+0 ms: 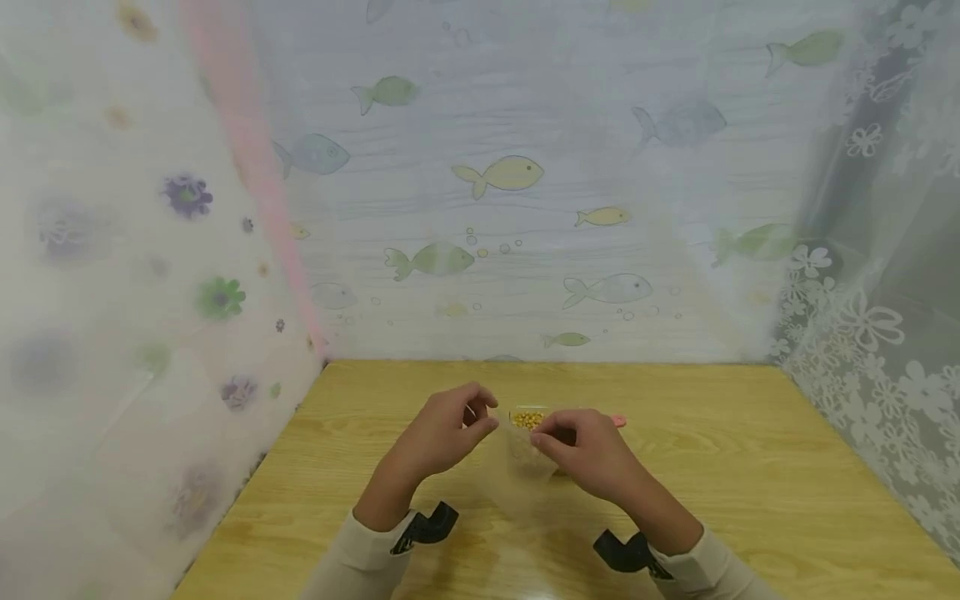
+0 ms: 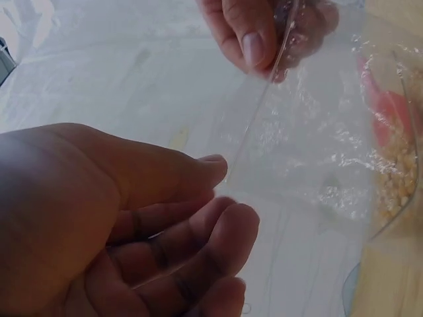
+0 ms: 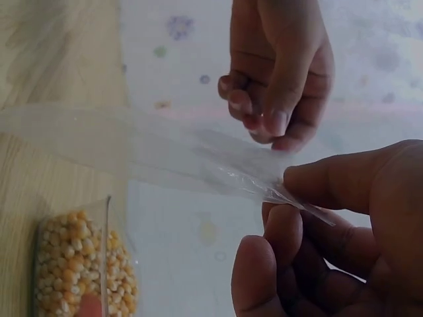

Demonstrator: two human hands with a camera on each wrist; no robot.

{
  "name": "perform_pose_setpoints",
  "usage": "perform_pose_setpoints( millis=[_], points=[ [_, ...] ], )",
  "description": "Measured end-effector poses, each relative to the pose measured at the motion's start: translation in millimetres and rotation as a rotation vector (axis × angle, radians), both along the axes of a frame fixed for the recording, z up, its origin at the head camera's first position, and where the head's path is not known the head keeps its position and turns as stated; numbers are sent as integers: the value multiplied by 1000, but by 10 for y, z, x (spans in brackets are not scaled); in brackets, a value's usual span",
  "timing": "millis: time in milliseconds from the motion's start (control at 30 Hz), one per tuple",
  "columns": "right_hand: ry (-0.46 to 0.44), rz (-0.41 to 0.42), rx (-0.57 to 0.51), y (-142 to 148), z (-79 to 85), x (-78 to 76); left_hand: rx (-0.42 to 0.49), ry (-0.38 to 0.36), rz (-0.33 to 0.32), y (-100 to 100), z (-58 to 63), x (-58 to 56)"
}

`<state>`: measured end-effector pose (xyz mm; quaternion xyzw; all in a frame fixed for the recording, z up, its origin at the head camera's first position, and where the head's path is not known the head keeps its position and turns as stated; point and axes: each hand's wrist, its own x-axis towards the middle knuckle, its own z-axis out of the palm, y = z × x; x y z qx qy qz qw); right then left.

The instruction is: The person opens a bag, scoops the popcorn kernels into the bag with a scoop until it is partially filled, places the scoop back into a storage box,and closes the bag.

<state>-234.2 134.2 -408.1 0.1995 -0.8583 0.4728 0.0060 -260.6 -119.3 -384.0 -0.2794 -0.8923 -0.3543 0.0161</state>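
A clear plastic bag [image 3: 198, 155] hangs from my right hand [image 1: 592, 450], which pinches its edge between thumb and forefinger. My left hand [image 1: 442, 429] is beside that edge, its fingers loosely bent. A gap shows between its thumb and fingertips, and I see nothing held there. In the left wrist view, the edge of the bag runs from the right fingers down close to the left thumb. Beyond the hands stands a clear container [image 3: 108, 224] of yellow corn kernels [image 1: 527, 419]. A pink utensil [image 2: 390, 115] rests in the corn, seen through the film.
The wooden table [image 1: 360, 400] spreads around the hands and container. Behind it hangs a fish-patterned sheet [image 1: 502, 275]. Flowered sheets close in the left and right sides. A black wrist mount [image 1: 435, 523] sits on the left sleeve, another [image 1: 622, 550] on the right.
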Motion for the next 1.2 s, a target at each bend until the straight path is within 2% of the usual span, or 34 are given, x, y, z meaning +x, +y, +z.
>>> perform_pose_setpoints(
  millis=[100, 200, 367, 467, 667, 1200],
  points=[
    [7, -24, -14, -12, 11, -11, 9, 23, 50, 30, 15, 39],
    [15, -52, -26, -26, 16, -15, 26, -5, 78, 83, 34, 89],
    [18, -77, -60, -52, 5, -3, 90, -125, 38, 207, 8, 137],
    [23, -84, -78, -66, -6, 3, 124, -168, 20, 272, -46, 128],
    [43, -69, -92, -89, -13, 26, 173, -189, 10, 323, -116, 108],
    [-19, -8, -142, -130, -9, 64, 200, -236, -51, 313, -100, 100]
  ],
)
